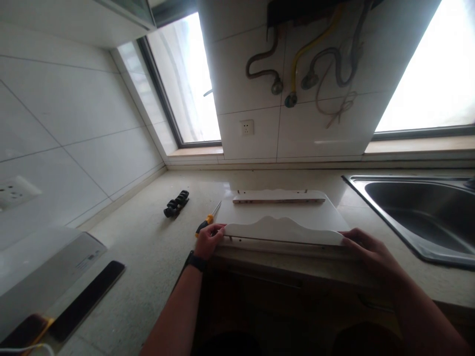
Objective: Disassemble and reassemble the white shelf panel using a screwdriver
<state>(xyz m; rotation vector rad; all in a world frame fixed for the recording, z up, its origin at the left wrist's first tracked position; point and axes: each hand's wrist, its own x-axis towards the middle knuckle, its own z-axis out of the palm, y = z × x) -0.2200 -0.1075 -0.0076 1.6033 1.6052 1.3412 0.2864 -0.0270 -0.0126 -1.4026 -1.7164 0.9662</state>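
Note:
A white panel with a wavy top edge (282, 231) is held at both ends near the counter's front edge. My left hand (210, 240) pinches its left end, thumb on the near face. At its right end, my right hand (361, 242) has its fingers closed on the panel. Behind it lies a flat white board (256, 211), with a narrow strip (278, 200) across its far part. Just beyond my left hand rests a screwdriver (205, 223) with a yellow and black handle, its shaft pointing toward the board.
A black coiled object (176, 203) lies left on the counter (148, 237). A steel sink (393, 222) is set in at the right. A phone-like dark slab (89, 299) and a white box (48, 272) sit at the near left. Pipes (297, 64) hang on the wall above a socket (247, 127).

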